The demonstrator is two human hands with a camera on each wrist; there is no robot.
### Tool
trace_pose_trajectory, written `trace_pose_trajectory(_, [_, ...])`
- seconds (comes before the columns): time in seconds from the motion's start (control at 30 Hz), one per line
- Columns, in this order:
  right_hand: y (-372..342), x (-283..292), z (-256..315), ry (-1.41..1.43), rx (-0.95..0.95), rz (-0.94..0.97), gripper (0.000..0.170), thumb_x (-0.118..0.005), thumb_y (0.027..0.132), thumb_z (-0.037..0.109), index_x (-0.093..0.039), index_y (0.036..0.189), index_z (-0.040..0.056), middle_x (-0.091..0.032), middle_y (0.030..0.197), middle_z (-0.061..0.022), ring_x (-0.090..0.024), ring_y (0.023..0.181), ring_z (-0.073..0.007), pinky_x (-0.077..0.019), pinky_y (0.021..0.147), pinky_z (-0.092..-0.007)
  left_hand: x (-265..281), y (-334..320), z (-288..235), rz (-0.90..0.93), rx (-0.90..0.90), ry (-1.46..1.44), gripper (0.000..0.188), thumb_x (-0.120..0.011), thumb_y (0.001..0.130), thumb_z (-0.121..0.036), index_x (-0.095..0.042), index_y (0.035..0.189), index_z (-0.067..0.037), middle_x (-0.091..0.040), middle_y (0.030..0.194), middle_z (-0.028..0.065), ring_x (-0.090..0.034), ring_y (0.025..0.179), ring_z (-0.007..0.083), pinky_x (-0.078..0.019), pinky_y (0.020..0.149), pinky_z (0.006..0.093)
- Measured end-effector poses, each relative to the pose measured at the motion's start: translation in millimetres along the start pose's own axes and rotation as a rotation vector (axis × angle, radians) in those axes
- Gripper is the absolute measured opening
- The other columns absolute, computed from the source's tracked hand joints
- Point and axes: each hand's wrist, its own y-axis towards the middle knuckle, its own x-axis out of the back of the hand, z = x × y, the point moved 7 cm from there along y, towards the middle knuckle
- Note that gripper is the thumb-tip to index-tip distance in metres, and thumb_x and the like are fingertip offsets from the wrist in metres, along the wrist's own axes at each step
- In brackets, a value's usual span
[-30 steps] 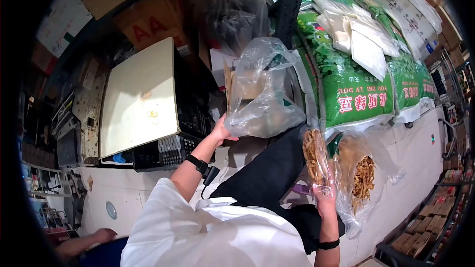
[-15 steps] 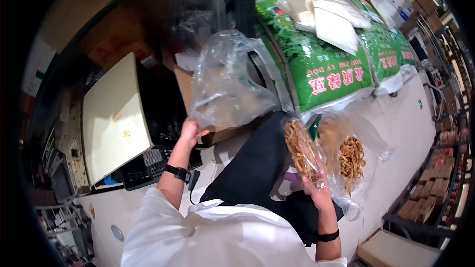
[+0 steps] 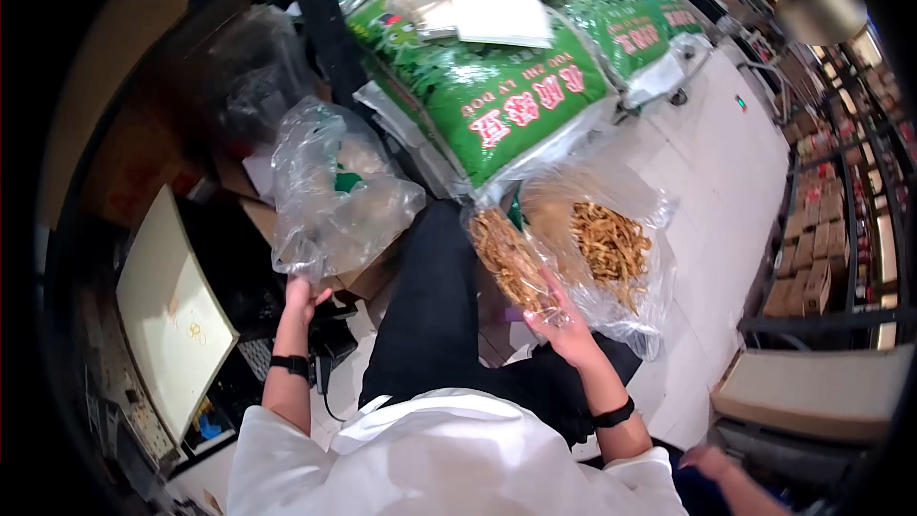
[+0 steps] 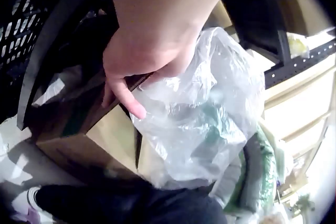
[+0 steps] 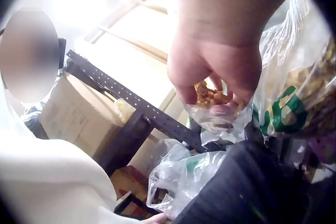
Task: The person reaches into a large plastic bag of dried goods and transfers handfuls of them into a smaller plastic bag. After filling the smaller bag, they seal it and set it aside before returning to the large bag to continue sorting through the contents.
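Note:
My right hand (image 3: 562, 330) grips the lower end of a narrow clear plastic packet of brown dried strips (image 3: 508, 256). In the right wrist view, the brown strips (image 5: 210, 95) show between the fingers and thumb. Beside that packet lies a larger clear bag of dried strips (image 3: 611, 244), with green print on its plastic. My left hand (image 3: 301, 298) holds the near edge of a crumpled clear plastic bag (image 3: 334, 196) over a cardboard box (image 4: 113, 134). One finger is stretched along the box edge in the left wrist view; the other fingers are partly hidden.
Green printed sacks (image 3: 497, 86) are stacked ahead, topped by flat white packets (image 3: 497, 14). A dark metal post (image 3: 325, 29) stands left of them. At left, a pale board (image 3: 177, 325) leans by black crates. Another person's hand (image 3: 707, 463) shows at lower right.
The head view has swung right, so sacks and bags sit further left in it. Both hands keep hold of their bags. Another person's hand has come into view at lower right.

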Motion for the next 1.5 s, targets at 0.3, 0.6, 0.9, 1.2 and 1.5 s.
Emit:
trace_pose_trajectory(0.3, [-8, 7, -11, 0.038, -0.014, -0.024, 0.081, -0.071, 0.09, 0.018, -0.022, 0.153, 0.0023, -0.036, 0.152, -0.0166, -0.033, 0.141, -0.0251, -0.0266, 0.115, -0.0353, 65, 13, 102, 0.081, 0.158, -0.007, 0.035, -0.053, 0.095, -0.014, -0.05, 0.129, -0.02, -0.06, 0.117, 0.005, -0.062, 0.098, 0.0229, -0.0584, 0.062, 0.0379])
trace_pose_trajectory(0.6, [-1, 11, -21, 0.02, 0.045, -0.027, 0.08, -0.07, 0.09, 0.02, -0.022, 0.152, 0.001, -0.037, 0.151, -0.0176, -0.033, 0.141, -0.0252, -0.0257, 0.115, -0.0347, 39, 74, 50, 0.086, 0.019, 0.257, 0.037, -0.062, 0.091, -0.019, -0.051, 0.127, -0.02, -0.061, 0.11, 0.0035, -0.062, 0.087, 0.0194, -0.0581, 0.058, 0.0354])
trace_pose_trajectory(0.9, [0, 19, -14, -0.039, 0.042, -0.045, 0.079, -0.069, 0.091, 0.017, -0.022, 0.152, 0.0001, -0.038, 0.15, -0.0195, -0.035, 0.139, -0.0236, -0.0272, 0.114, -0.0337, 28, 83, 8, 0.032, -0.045, 0.294, 0.04, -0.063, 0.091, -0.018, -0.049, 0.129, -0.019, -0.06, 0.113, 0.0048, -0.063, 0.09, 0.0199, -0.0574, 0.056, 0.0312])
trace_pose_trajectory(1.2, [12, 17, -11, -0.081, 0.04, 0.001, 0.079, -0.068, 0.092, 0.022, -0.022, 0.152, -0.0018, -0.035, 0.152, -0.0194, -0.034, 0.14, -0.0249, -0.026, 0.115, -0.0344, 50, 82, 56, 0.026, 0.066, 0.061, 0.04, -0.063, 0.092, -0.03, -0.05, 0.13, -0.022, -0.059, 0.115, 0.0004, -0.059, 0.099, 0.0227, -0.0563, 0.062, 0.0326])
trace_pose_trajectory(1.5, [-1, 22, 11, -0.093, 0.118, 0.081, 0.076, -0.068, 0.091, 0.017, -0.025, 0.151, 0.0019, -0.039, 0.149, -0.0177, -0.039, 0.137, -0.025, -0.0304, 0.113, -0.0358, -75, -72, -130, -0.335, -1.241, 0.786, 0.05, -0.052, 0.097, -0.019, -0.042, 0.142, 0.001, -0.042, 0.141, 0.0261, -0.04, 0.132, 0.0382, -0.0299, 0.111, 0.0431])
